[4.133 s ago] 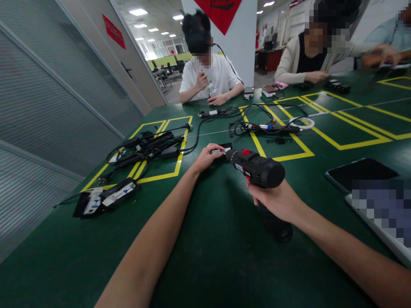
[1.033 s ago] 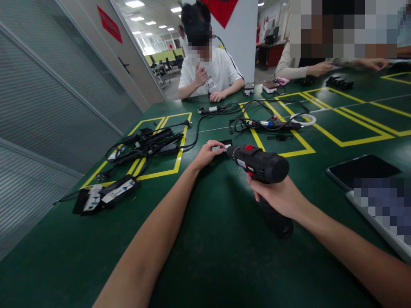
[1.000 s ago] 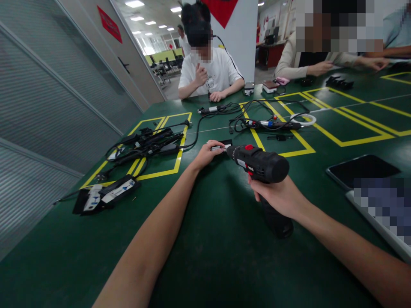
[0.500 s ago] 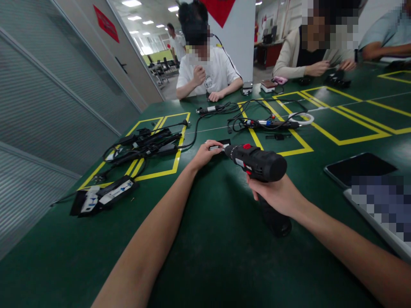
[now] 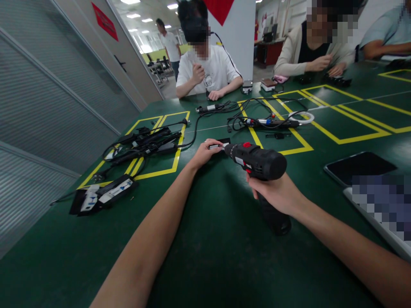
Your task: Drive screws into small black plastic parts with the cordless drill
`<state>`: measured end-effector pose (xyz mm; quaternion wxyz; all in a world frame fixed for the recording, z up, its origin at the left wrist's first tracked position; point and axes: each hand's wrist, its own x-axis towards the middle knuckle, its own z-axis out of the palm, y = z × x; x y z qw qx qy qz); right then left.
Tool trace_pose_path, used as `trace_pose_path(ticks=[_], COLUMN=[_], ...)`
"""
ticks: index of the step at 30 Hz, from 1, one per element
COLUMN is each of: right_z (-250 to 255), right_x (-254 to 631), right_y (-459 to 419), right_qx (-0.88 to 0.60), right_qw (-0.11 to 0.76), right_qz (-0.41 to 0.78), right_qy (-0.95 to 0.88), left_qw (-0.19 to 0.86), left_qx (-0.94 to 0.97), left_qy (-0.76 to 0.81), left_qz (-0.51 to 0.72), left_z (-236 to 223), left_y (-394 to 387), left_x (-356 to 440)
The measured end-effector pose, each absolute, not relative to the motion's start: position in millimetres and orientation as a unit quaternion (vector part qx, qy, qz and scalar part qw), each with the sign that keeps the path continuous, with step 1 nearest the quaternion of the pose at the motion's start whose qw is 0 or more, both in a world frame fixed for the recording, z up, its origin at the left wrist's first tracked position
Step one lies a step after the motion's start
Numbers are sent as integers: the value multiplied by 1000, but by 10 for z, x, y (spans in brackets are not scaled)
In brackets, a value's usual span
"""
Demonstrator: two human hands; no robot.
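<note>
A black cordless drill (image 5: pixel 257 160) with red accents is gripped in my right hand (image 5: pixel 278 192), its chuck pointing away and to the left. My left hand (image 5: pixel 205 154) reaches forward, fingers closed on a small pale, silvery piece (image 5: pixel 214 146) right by the drill's tip. Whether the bit touches that piece I cannot tell. Just beyond these fingers a flat black item (image 5: pixel 227 140) lies on the green table (image 5: pixel 218 239), partly hidden by the hand and drill.
Black cables and adapters (image 5: pixel 150 143) are heaped at left, beside a black item with white labels (image 5: pixel 115 190). Corded pen-like tools (image 5: pixel 269 123) and a white ring (image 5: pixel 303 118) lie ahead. A dark phone-like slab (image 5: pixel 362 167) sits right. Several people sit across the table.
Both my hands and the drill hold nearly the same position. In the background a walking person has moved left, and the seated person at right has raised a hand slightly.
</note>
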<state>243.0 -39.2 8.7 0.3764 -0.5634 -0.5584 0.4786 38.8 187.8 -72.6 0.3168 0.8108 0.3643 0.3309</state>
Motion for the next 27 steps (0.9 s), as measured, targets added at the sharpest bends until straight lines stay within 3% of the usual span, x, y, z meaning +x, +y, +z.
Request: trace_pose_path(ticks=[27], right_z=[100], right_x=[2441], right_y=[-396], right_qx=[-553], right_qw=[379], right_qz=[484], right_qy=[-563], left_qw=[324], left_qx=[806], left_qy=[366], left_qz=[335], left_z=[-729], left_y=[1873], left_x=[390])
